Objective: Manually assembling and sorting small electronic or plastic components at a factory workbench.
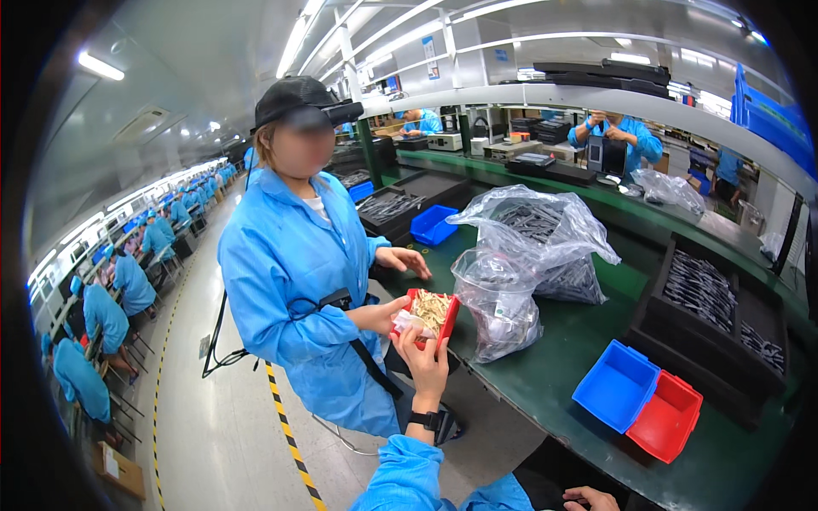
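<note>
My left hand (423, 368), with a dark watch on its wrist, grips the near side of a small red bin (452, 316). Inside lie many small gold-coloured metal pieces (432, 308) and a bit of whitish plastic (407, 321). A person in a blue smock and black cap (298, 230) faces me. One of that person's hands (381, 316) holds the bin's left side; their other hand (405, 261) hovers open above the bench edge. At the lower edge rests my right hand (591, 498), partly cut off, its visible fingers loosely apart, nothing seen in them.
On the green bench (545, 362) stand clear bags (545, 230) of dark parts, a blue bin (615, 385), a red bin (669, 417) and a black tray (699, 289) of dark metal parts. Another blue bin (434, 224) sits farther back. Several workers sit along the left.
</note>
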Demonstrator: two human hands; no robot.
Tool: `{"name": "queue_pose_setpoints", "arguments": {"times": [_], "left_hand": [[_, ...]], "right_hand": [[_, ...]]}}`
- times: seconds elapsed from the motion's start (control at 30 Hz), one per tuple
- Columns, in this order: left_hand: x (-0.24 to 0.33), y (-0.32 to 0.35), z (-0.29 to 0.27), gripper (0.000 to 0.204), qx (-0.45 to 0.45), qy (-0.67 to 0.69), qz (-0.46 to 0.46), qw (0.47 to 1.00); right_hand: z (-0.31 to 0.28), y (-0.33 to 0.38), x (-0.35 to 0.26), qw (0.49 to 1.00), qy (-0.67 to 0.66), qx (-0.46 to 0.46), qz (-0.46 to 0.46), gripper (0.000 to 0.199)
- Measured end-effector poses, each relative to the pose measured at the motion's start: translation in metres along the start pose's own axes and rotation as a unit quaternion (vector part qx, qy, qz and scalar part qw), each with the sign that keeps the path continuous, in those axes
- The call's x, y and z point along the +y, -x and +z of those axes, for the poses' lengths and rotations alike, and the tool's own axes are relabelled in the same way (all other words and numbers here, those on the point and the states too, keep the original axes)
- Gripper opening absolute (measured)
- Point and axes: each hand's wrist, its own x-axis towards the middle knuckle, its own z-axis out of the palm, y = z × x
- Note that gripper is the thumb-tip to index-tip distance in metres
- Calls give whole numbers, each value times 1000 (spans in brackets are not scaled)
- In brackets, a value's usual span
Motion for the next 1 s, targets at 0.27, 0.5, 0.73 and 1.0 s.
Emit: {"name": "queue_pose_setpoints", "arguments": {"times": [0.27, 0.5, 0.73, 1.0], "left_hand": [[-3, 2, 4, 17, -16, 4, -6, 1000], [-8, 3, 4, 18, -15, 9, -4, 1000], [-7, 3, 2, 18, -13, 9, -2, 1000], [-2, -1, 4, 18, -16, 1, -7, 1000]], "right_hand": [[10, -4, 6, 999, -31, 10, 1, 23], [8, -5, -5, 1000, 6, 1, 6, 23], [7, -4, -5, 1000, 8, -1, 9, 25], [11, -8, 6, 999, -34, 15, 10, 30]]}}
